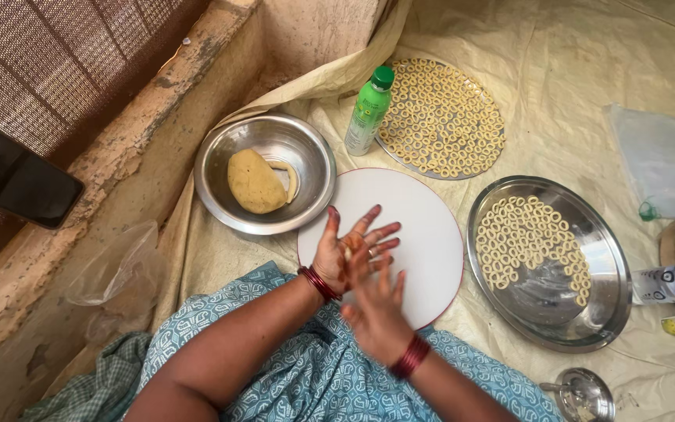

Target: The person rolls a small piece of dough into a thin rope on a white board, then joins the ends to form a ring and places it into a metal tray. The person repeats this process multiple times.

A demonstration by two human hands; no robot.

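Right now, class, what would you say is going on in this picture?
A seated person rubs the left hand and right hand together, palms pressed, over a round white board. Whether dough lies between them cannot be seen. A steel bowl to the left holds a lump of dough. A flat plate and a steel tray hold many small dough rings. A green bottle stands between bowl and plate.

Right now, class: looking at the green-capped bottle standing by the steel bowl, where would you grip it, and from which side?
Probably around the middle of the bottle, below its green cap. It stands upright, slightly leaning in view, with a slim round body that one hand can wrap. Come from the side facing the white round board: the steel bowl crowds one flank and the tray of dough rings the other.
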